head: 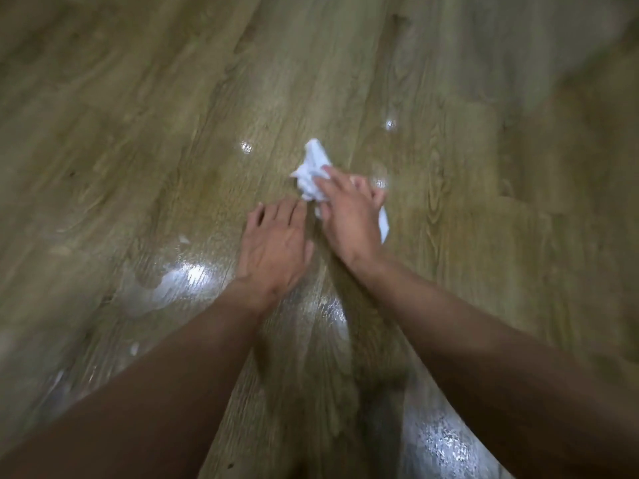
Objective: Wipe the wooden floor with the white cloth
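Your right hand (349, 216) is bearing down on the white cloth (313, 167), fingers bent over the crumpled wad and pinning it to the wooden floor (138, 133). One tail is poking out ahead of the fingers and another is trailing from under the palm's right side. Your left hand (276, 247) is lying flat on the boards just beside it, fingers straight and close together, holding nothing, probably propping your weight while you are leaning forward. The cloth is sitting mid-floor, near glossy wet patches (179, 281) shining closer to you, so the bunched grip is likely keeping enough fabric under your palm to soak them up.
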### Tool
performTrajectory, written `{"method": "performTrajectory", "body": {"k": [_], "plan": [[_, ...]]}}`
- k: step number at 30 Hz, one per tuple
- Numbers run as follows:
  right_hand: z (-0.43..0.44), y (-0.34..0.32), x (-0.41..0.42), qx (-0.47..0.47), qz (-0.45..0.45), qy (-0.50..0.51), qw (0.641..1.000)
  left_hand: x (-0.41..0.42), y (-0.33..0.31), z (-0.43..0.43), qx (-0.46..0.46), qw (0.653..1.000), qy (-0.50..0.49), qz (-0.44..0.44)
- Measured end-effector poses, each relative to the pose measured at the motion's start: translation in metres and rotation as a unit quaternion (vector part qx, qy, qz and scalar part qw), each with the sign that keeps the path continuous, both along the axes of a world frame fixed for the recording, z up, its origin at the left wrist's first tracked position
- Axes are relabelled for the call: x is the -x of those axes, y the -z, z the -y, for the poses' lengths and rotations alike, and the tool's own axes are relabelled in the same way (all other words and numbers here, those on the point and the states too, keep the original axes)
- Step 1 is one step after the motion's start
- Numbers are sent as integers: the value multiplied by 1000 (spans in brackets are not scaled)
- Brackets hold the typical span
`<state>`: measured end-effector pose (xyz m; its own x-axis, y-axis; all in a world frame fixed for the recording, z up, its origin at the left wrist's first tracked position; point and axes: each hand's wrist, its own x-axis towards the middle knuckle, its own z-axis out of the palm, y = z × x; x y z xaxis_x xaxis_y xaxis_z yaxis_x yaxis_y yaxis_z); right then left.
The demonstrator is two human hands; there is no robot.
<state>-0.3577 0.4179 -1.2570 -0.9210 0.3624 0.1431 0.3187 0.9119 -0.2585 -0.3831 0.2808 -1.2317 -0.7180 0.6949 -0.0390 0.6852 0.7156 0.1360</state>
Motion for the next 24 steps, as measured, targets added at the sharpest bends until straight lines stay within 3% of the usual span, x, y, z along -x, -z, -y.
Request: {"method": "performTrajectory", "body": {"k": [3, 8, 10, 16, 19, 24], "plan": [[-14, -4, -15, 14, 13, -77, 997, -1, 1, -2, 23, 1000, -2, -8], [-100, -6, 3, 59, -18, 182, 981, -3, -7, -21, 52, 998, -33, 25], [-89, -6, 5, 62, -17, 212, 975, -4, -8, -28, 38, 998, -47, 28], [-53, -3, -27, 53, -13, 11, 998, -9, 5, -51, -26, 998, -46, 26], [-86, -6, -29, 21, 0, -12, 1000, -5, 6, -74, -69, 997, -30, 31], [-133, -4, -12, 37, -34, 213, 976, 1, 17, -92, -85, 995, -40, 45]]}}
